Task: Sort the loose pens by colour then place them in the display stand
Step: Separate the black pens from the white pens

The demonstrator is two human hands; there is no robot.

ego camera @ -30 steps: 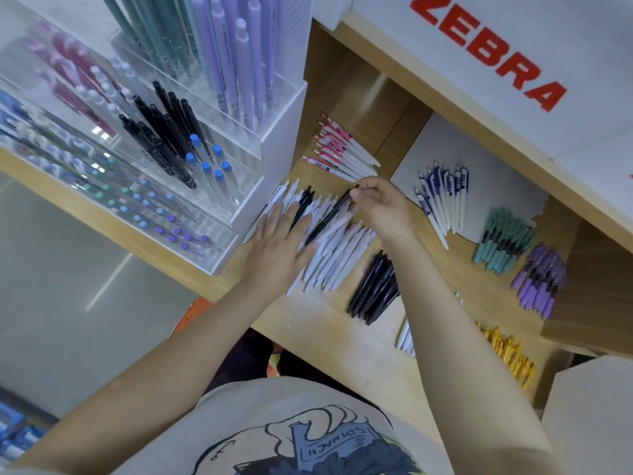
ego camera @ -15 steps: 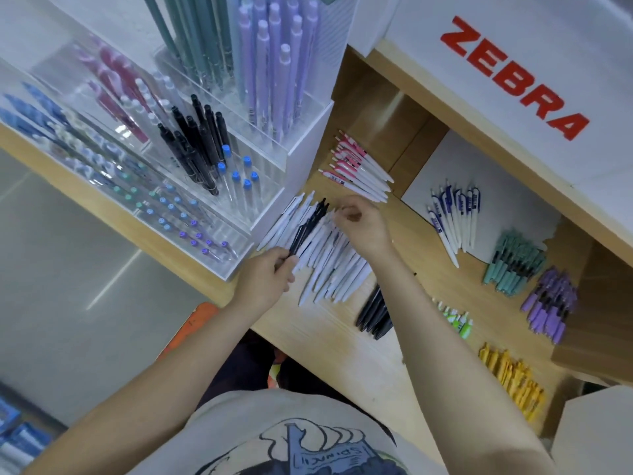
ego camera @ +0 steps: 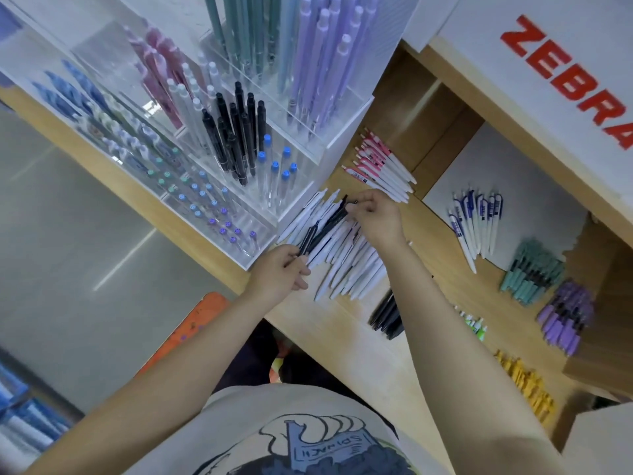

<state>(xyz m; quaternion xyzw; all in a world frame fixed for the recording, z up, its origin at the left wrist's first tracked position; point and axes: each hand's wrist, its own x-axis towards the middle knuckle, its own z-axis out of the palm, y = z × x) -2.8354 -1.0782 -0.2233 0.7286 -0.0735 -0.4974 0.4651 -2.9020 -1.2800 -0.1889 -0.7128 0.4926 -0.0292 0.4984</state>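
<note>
A row of white pens (ego camera: 346, 265) lies on the wooden shelf (ego camera: 342, 341) beside the clear display stand (ego camera: 239, 156). Among them is a small bunch of black pens (ego camera: 323, 226). My left hand (ego camera: 281, 274) pinches the bunch at its near end. My right hand (ego camera: 375, 217) pinches its far end. Another pile of black pens (ego camera: 387, 315) lies nearer me, partly hidden by my right forearm.
Sorted piles lie on the shelf: pink-and-white pens (ego camera: 380, 166), blue-and-white pens (ego camera: 478, 221) on white paper, teal pens (ego camera: 531, 270), purple pens (ego camera: 565, 315), yellow pens (ego camera: 525, 385), a few green ones (ego camera: 474, 325). The stand holds black, blue-capped, lilac and teal pens upright. A wooden box (ego camera: 603, 323) stands at right.
My left hand lifted off the white pens and took the near end of the black bunch. My right hand laid its black pen with the bunch and now holds the far end.
</note>
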